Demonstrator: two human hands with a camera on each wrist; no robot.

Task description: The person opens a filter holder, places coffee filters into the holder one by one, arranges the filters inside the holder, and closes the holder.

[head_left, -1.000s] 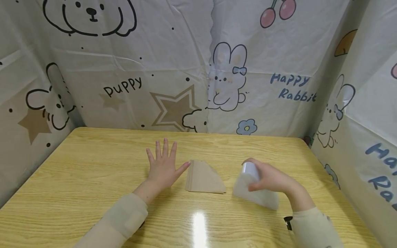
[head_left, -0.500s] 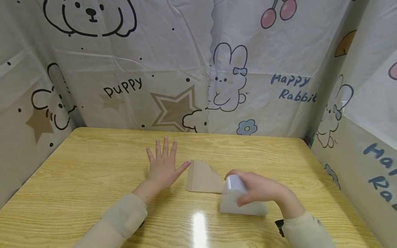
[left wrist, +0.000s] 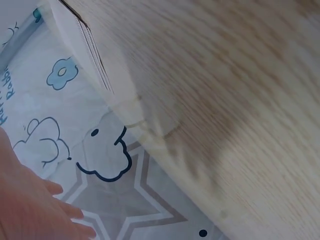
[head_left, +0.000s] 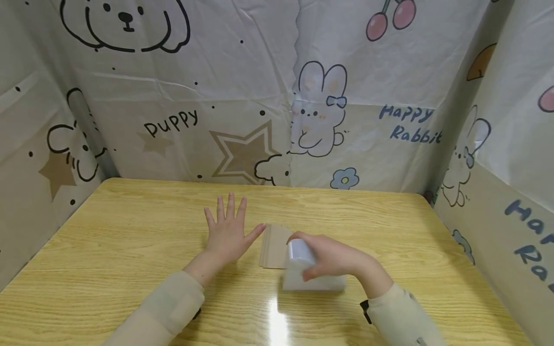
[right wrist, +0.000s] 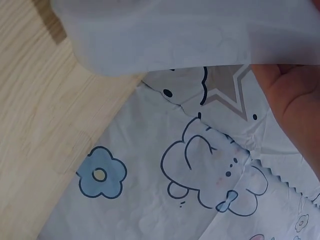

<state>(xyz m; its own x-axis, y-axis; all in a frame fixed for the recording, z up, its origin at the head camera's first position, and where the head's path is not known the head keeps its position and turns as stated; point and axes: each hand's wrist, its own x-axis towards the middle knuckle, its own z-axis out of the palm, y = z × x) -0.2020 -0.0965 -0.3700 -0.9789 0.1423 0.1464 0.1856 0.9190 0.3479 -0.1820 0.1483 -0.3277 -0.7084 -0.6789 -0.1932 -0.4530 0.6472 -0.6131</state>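
Observation:
A small stack of brown cone coffee filters [head_left: 273, 247] lies on the wooden table; its right part is hidden behind the container. My left hand [head_left: 227, 235] spreads flat with straight fingers left of the stack, its thumb tip at the filters' upper left corner. In the left wrist view the stack's layered edge [left wrist: 92, 50] shows beyond the left hand [left wrist: 35, 205]. My right hand [head_left: 335, 259] grips a whitish, translucent plastic container [head_left: 313, 282] with a wide base, held tilted close to the stack's right side. The container [right wrist: 165, 42] fills the top of the right wrist view.
The yellow wood-grain table [head_left: 143, 230] extends around both hands. Behind and beside it hangs a printed white sheet [head_left: 242, 72] with rabbits, stars and lettering. A bright light reflection lies near the table's front.
My right hand has carried the plastic container leftward, from beside the filters to partly in front of them. The left hand and the filters have stayed in place.

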